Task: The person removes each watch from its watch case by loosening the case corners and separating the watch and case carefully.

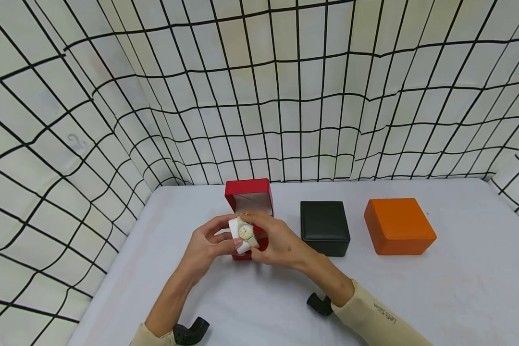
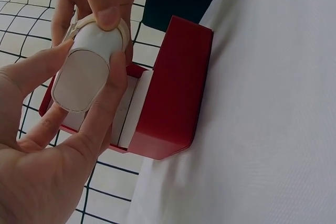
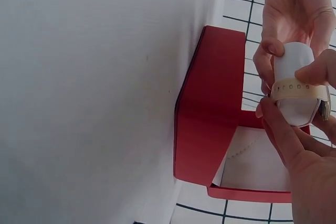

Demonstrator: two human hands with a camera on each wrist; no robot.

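White cloth covers the table (image 1: 471,293), with a black wire grid (image 1: 300,105) and pale sheeting rising behind it and along the left. On the table a red box (image 1: 250,185) stands with its lid raised at the back; to its right sit a closed dark box (image 1: 324,222) and, farther right, a closed orange box (image 1: 399,225).

Both hands meet above the red box's base. The left hand (image 1: 211,244) has its thumb and fingers bent inward, pinching a white cushion (image 2: 81,80) by its sides near one end; the gap between them is just the cushion's width. That rounded end shows between the fingertips in the left wrist view.

A watch (image 1: 245,231) with a cream strap lies around the cushion, its dial facing up between the two hands. The right hand (image 1: 281,240) grips the watch across the strap: fingers and thumb are curved to about the strap's span, and in the right wrist view the thumb presses the strap beside its row of holes. Whether the buckle is fastened cannot be told.
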